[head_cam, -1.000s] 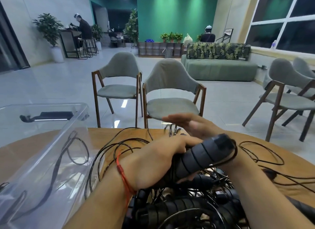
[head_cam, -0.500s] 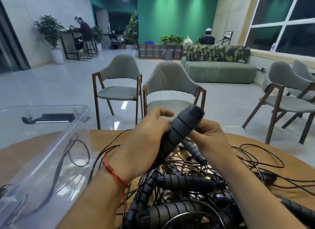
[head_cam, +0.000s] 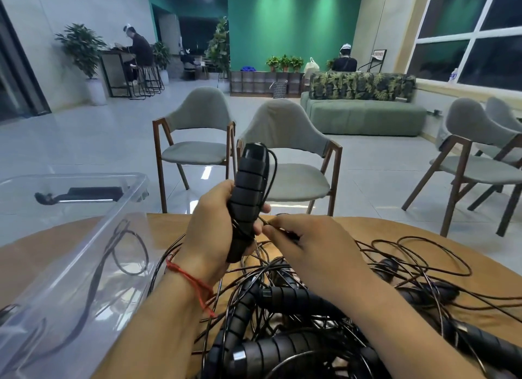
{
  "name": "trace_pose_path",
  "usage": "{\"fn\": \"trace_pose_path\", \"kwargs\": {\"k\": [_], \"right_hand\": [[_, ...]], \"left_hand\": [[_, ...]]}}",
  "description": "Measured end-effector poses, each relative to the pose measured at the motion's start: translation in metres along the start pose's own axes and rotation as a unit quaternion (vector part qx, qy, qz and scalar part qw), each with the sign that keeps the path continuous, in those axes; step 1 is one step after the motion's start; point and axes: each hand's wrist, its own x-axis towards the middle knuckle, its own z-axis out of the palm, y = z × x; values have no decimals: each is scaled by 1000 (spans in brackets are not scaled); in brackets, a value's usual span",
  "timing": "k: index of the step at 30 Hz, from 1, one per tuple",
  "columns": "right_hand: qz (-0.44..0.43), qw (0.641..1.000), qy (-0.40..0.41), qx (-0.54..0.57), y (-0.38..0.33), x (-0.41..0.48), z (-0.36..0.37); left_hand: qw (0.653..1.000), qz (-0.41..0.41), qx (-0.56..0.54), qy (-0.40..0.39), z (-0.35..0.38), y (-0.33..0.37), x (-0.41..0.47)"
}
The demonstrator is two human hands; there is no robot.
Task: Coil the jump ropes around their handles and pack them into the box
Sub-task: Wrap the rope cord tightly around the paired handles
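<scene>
At the left stands our clear plastic box (head_cam: 70,279), with a black rope lying inside. Our left hand (head_cam: 211,231) grips a black ribbed handle (head_cam: 250,192) upright above the wooden table (head_cam: 367,228). Just beside it, our right hand (head_cam: 308,246) pinches the thin black cord (head_cam: 275,166). Below, more handles and cords lie in a tangled pile (head_cam: 296,299).

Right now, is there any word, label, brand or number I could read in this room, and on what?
No text here can be read.
Small framed sign at the back of the room: blurred, unreadable.
Clear bottle at far right: label too small.
Black ribbed jump rope handle in the left hand, thin black cord pinched by the right hand: no writing shows.
Clear plastic box: no label shows.
</scene>
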Motion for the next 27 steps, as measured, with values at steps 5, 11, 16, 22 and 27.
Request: {"fn": "trace_pose_path", "kwargs": {"k": [5,11,16,22,27], "right_hand": [[54,994,-36,87,-1,3,-15],[56,989,-93,100,-25,-4,-27],[108,972,-55,199,-33,-4,-19],[139,936,-5,324,-29,0,-8],[131,899,64,413,-22,1,-12]], "left_hand": [[1000,-5,-2,8,-2,2,3],[950,170,210,158,-9,-5,3],[872,230,403,157,-1,-15,-2],[817,255,490,166,5,-15,-7],[881,234,404,78,10,-7,-7]]}}
